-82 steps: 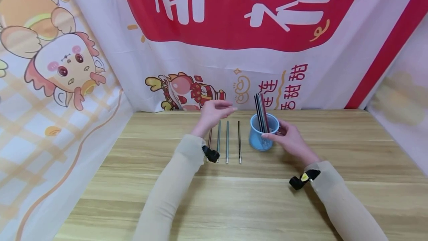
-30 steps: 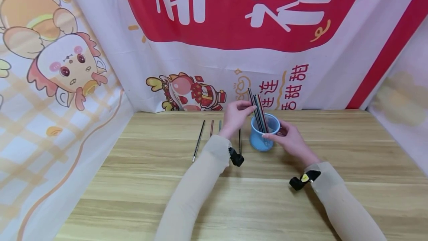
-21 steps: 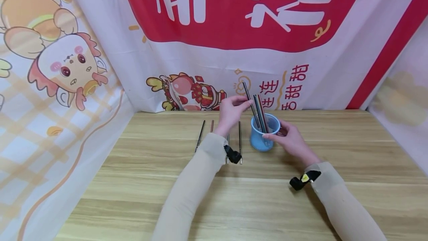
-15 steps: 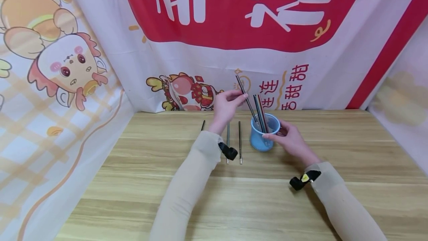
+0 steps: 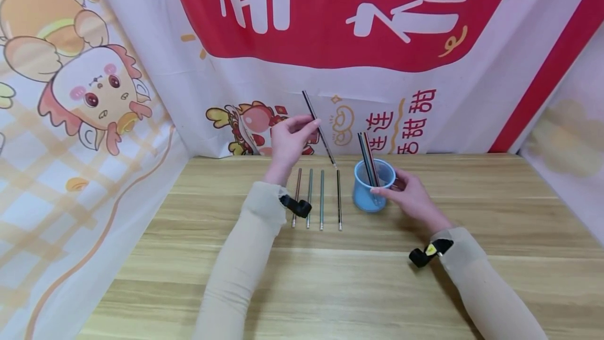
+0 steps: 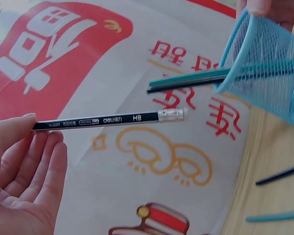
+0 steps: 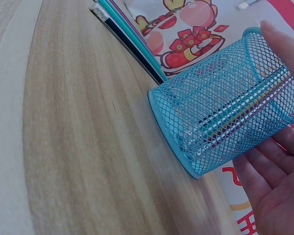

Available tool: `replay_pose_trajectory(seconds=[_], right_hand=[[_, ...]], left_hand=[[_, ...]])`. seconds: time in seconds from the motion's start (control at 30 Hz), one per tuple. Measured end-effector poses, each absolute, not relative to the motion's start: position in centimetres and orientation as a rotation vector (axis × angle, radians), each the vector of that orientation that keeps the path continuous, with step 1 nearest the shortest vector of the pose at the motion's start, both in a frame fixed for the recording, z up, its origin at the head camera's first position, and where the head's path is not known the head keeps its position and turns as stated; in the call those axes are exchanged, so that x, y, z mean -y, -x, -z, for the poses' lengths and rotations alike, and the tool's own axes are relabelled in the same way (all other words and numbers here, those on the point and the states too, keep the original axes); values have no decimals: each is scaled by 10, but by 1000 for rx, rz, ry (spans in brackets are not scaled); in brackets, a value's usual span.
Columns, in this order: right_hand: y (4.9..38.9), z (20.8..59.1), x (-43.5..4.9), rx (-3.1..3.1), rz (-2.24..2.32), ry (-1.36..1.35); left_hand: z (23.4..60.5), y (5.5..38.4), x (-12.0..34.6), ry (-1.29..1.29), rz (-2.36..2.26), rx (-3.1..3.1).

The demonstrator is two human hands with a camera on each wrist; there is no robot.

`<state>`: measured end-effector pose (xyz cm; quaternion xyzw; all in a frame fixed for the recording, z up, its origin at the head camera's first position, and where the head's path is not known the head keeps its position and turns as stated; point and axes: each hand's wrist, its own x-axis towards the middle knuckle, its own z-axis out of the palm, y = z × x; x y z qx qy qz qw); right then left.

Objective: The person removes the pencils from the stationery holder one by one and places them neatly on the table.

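Observation:
In the head view, my left hand [image 5: 289,143] pinches a black pencil [image 5: 324,141] between thumb and fingers. The pencil slants in the air left of the cup, its eraser end lower. In the left wrist view its silver ferrule [image 6: 171,114] and HB print face the camera. My right hand [image 5: 416,201] grips a light blue mesh pen cup [image 5: 365,201] from the right, thumb at the rim. Several pencils [image 5: 366,152] lean inside the cup. Below the left hand, a row of pencils, including a red one [image 5: 297,198] and a black one [image 5: 338,201], lies on the table.
The wood-grain table [image 5: 330,287] stretches toward the front. A printed cloth [image 5: 283,77] hangs along its back edge, with another cartoon cloth [image 5: 71,182] at the left side. Each wrist carries a small black camera, as on the left wrist [image 5: 296,206].
My left hand, empty at first, took a black pencil in the cup, drew it up and out, and carried it left. My right hand has kept its hold on the cup.

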<state>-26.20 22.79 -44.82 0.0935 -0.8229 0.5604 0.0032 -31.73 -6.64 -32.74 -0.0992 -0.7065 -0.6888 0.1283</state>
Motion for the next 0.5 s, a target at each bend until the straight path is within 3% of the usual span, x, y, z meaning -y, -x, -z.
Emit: replay_pose_trajectory(seconds=[0.5], right_hand=[[262, 447, -228, 2589, -1720, -300]], left_hand=[[346, 316, 139, 146, 1841, 2250]])
